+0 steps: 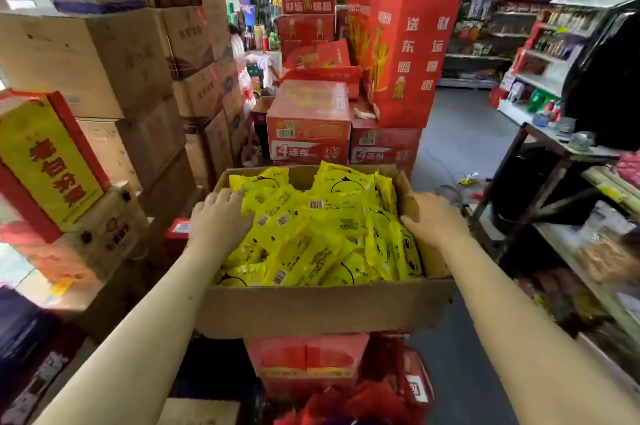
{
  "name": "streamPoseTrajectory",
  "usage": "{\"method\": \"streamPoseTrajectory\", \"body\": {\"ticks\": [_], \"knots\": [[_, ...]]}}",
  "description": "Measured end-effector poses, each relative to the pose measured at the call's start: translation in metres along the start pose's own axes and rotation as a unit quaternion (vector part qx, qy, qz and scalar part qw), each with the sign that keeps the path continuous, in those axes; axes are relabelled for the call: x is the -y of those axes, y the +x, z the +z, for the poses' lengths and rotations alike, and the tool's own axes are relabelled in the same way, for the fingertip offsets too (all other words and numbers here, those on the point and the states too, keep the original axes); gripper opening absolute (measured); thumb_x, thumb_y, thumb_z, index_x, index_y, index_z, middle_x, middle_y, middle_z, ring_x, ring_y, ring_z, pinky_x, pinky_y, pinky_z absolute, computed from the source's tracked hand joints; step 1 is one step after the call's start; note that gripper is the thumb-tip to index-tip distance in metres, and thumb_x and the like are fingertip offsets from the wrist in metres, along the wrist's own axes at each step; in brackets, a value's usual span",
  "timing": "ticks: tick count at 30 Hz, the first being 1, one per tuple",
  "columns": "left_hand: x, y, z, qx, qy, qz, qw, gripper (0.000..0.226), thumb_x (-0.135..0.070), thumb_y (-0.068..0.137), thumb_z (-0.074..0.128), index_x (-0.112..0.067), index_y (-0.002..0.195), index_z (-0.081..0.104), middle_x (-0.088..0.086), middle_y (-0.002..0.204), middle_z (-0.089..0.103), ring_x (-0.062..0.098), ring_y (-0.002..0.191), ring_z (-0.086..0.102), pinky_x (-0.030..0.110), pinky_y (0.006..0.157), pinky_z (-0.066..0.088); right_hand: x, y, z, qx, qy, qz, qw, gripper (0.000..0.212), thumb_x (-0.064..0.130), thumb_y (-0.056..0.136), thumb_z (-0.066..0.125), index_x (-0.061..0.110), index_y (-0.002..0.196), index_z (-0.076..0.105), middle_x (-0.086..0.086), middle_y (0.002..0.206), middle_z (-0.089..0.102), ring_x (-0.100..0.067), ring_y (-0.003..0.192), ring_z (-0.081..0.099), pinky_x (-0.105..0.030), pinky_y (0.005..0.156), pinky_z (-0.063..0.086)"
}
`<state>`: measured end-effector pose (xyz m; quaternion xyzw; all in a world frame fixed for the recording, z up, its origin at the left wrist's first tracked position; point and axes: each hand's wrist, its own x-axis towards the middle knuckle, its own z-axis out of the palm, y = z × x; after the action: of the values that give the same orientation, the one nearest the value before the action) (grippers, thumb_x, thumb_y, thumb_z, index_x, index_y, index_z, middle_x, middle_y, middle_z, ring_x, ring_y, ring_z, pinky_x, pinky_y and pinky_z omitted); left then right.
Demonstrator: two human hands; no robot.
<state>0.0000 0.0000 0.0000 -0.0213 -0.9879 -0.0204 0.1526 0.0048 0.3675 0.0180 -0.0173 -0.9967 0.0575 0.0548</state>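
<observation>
Head view: open cardboard box sits centre frame, just in front of the person, resting on a stack of red packs; flaps open, box filled to the rim with yellow packets, loosely piled, several showing barcodes, some a black smiley print. Left hand lies palm down over the left rim of the box; fingers close together, nearly straight, tips on the leftmost packets, holding nothing. Right hand is on the right wall of the box; thumb inside, touching the packets; the other fingers run along the wall's outer side, so this hand grips the wall. The 2 hands are on opposite sides of the box, well apart; both forearms bare, coming in from the bottom corners.

Just beyond the box, 2 red cartons with white "4" labels stand side by side; tall red bag with yellow characters stands on the right one. Brown cartons are stacked high on the left; yellow and red box leans tilted on a lower brown carton at far left. Store shelves with goods at back right; grey floor between them and the cartons; dark-framed surface at right carries small items, too blurred to name.
</observation>
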Motion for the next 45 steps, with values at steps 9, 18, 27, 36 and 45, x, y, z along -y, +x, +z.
{"method": "streamPoseTrajectory", "body": {"ticks": [9,18,27,36,45], "knots": [[0.049,0.031,0.072,0.044,0.008,-0.105,0.993,0.052,-0.036,0.093,0.049,0.002,0.127,0.043,0.021,0.116,0.054,0.043,0.104,0.052,0.051,0.08,0.044,-0.018,0.051,0.072,0.007,0.082,0.164,0.983,0.055,0.037,0.092,0.054,0.006,0.135,0.038,-0.024,0.127,0.053,-0.04,0.114,0.053,-0.045,0.084,0.046],[0.068,0.06,0.078,0.148,-0.269,-0.352,0.884,0.043,-0.027,0.097,0.046,0.008,0.121,0.044,0.031,0.12,0.053,0.044,0.11,0.051,0.041,0.081,0.039,-0.036,0.062,0.073,0.049,0.15,0.232,0.96,0.038,0.035,0.095,0.05,0.0,0.111,0.057,-0.026,0.117,0.06,-0.041,0.109,0.054,-0.039,0.078,0.038],[0.079,0.06,0.084,0.208,-0.325,-0.313,0.868,0.044,-0.034,0.099,0.041,0.0,0.122,0.056,0.021,0.11,0.058,0.033,0.096,0.053,0.035,0.079,0.037,-0.034,0.058,0.07,0.109,0.23,0.286,0.924,0.053,0.035,0.099,0.045,-0.002,0.137,0.045,-0.024,0.138,0.047,-0.04,0.125,0.046,-0.043,0.101,0.037],[0.087,0.061,0.092,0.216,-0.258,-0.276,0.9,0.049,-0.034,0.101,0.036,0.006,0.125,0.053,0.028,0.122,0.055,0.04,0.111,0.052,0.038,0.084,0.039,-0.019,0.037,0.066,0.121,0.124,0.291,0.941,0.051,0.036,0.102,0.036,-0.007,0.126,0.051,-0.025,0.128,0.054,-0.039,0.117,0.051,-0.04,0.092,0.041],[0.096,0.076,0.104,0.273,-0.194,-0.219,0.916,0.058,-0.04,0.102,0.028,0.007,0.116,0.059,0.025,0.115,0.059,0.038,0.106,0.055,0.04,0.089,0.04,-0.028,0.001,0.074,0.084,0.085,0.298,0.947,0.058,0.051,0.097,0.039,-0.003,0.101,0.06,-0.02,0.099,0.062,-0.034,0.092,0.058,-0.034,0.069,0.039]]}}
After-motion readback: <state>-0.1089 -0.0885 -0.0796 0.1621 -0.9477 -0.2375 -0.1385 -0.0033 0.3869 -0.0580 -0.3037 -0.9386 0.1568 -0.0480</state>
